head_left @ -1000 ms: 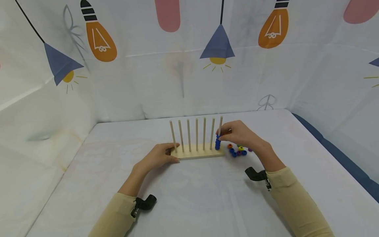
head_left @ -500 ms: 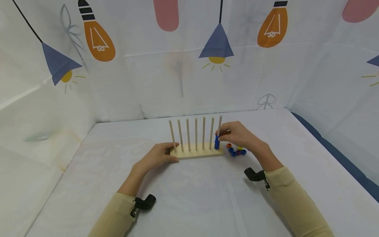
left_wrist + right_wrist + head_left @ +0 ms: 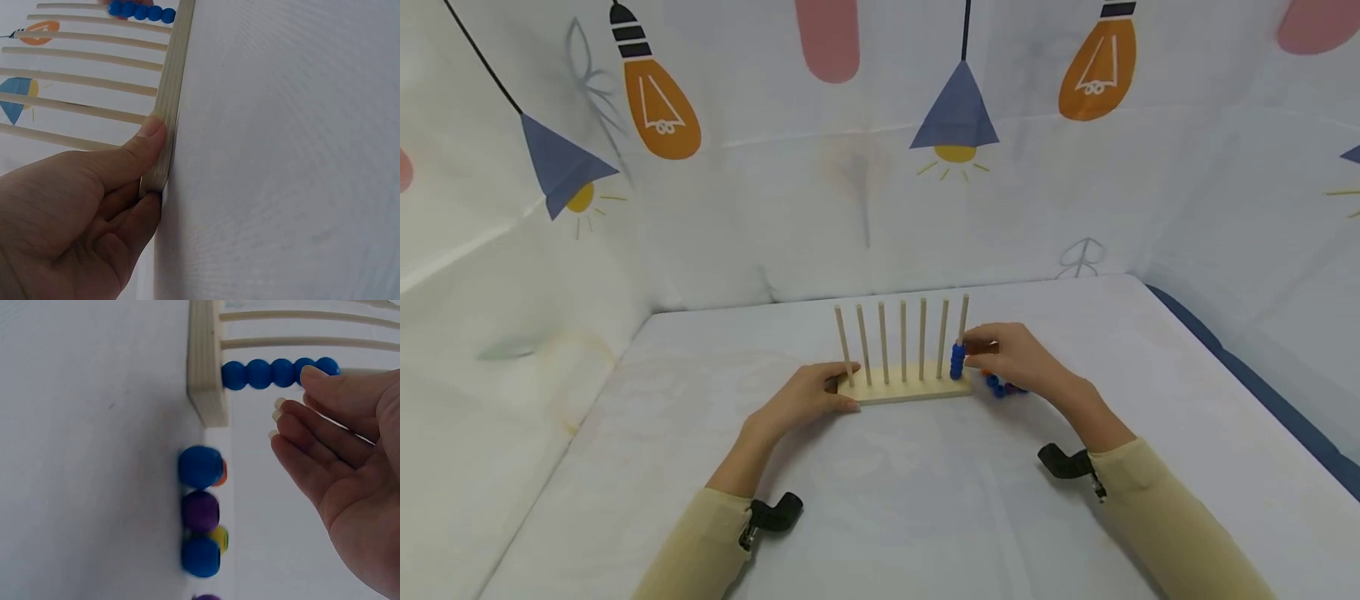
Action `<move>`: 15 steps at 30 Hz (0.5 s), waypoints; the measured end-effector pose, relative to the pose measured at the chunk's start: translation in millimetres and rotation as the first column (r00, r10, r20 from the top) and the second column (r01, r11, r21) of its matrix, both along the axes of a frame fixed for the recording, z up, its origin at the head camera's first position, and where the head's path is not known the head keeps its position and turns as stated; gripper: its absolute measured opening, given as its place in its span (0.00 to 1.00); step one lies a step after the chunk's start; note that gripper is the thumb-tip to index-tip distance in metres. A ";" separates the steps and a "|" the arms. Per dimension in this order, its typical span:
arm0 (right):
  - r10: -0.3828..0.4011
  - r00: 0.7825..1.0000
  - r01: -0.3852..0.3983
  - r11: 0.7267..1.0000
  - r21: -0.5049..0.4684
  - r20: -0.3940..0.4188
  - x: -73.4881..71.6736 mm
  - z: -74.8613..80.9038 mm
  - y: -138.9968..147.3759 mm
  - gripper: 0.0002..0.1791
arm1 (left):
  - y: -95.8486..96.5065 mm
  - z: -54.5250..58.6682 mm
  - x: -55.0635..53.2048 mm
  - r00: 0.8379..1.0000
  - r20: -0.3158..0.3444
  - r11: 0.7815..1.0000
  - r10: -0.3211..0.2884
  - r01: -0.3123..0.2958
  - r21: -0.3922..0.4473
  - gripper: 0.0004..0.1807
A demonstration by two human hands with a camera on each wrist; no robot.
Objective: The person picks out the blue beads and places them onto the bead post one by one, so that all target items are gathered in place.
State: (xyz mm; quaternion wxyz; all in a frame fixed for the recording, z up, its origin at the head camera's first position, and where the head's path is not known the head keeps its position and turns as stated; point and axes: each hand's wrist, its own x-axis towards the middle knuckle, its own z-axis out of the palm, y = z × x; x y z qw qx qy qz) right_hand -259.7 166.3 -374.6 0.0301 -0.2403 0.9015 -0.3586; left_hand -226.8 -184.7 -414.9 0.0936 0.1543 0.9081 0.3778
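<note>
A pale wooden base (image 3: 910, 389) carries several upright pegs (image 3: 903, 342) in a row. Several blue beads (image 3: 957, 362) are stacked on the rightmost peg, down to the base. My left hand (image 3: 805, 397) grips the base's left end; in the left wrist view the thumb (image 3: 147, 144) lies on its edge and fingers are under it. My right hand (image 3: 1018, 354) is just right of the bead stack, fingers loosened. In the right wrist view its thumb (image 3: 322, 384) overlaps the upper beads (image 3: 282, 373), the other fingers apart from them; whether the thumb touches cannot be told.
Loose beads lie on the white table right of the base, partly hidden by my right hand in the head view: blue (image 3: 200, 467), purple (image 3: 200, 512), another blue (image 3: 201, 555), yellow (image 3: 220, 539) and orange (image 3: 223, 473). A printed white curtain (image 3: 790, 217) stands behind.
My right hand has let go at the top of the bead stack and moved slightly right and down, over the loose beads. My left hand keeps its grip on the base.
</note>
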 end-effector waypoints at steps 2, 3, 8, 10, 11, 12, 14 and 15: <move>-0.004 1.000 0.005 1.000 0.023 -0.029 1.4 -3.2 5.1 0.18 | 0.6 0.1 -0.9 1.000 -0.012 1.000 -0.003 0.002 -0.013 0.38; -0.008 0.999 0.009 0.999 0.034 -0.038 1.9 -4.3 7.4 0.17 | 0.9 0.2 -1.3 1.000 -0.016 1.000 -0.003 0.002 -0.016 0.38; 0.006 0.999 -0.001 0.995 0.102 -0.044 2.1 -6.7 15.8 0.12 | 1.2 0.2 -2.3 1.000 -0.013 1.000 0.006 -0.006 -0.020 0.37; 0.021 0.999 -0.018 0.992 0.125 -0.025 1.3 -7.1 17.7 0.11 | 1.1 0.0 -2.0 1.000 -0.007 1.000 0.009 -0.010 -0.021 0.37; 0.026 1.000 -0.024 0.991 0.134 -0.012 0.6 -7.4 18.6 0.11 | 1.0 -0.1 -1.7 1.000 -0.006 1.000 0.011 -0.011 -0.021 0.37; 0.032 0.999 -0.031 0.989 0.143 -0.002 -0.1 -7.5 19.3 0.11 | 0.9 -0.3 -1.6 1.000 -0.004 1.000 0.012 -0.012 -0.021 0.37; 0.031 0.999 -0.034 0.986 0.161 0.021 -1.5 -7.3 20.2 0.11 | 0.7 -0.7 -1.4 1.000 -0.004 1.000 0.016 -0.016 -0.022 0.37; 0.033 0.999 -0.037 0.985 0.171 0.025 -2.1 -7.0 20.5 0.11 | 0.5 -0.9 -1.4 1.000 -0.003 1.000 0.018 -0.018 -0.022 0.37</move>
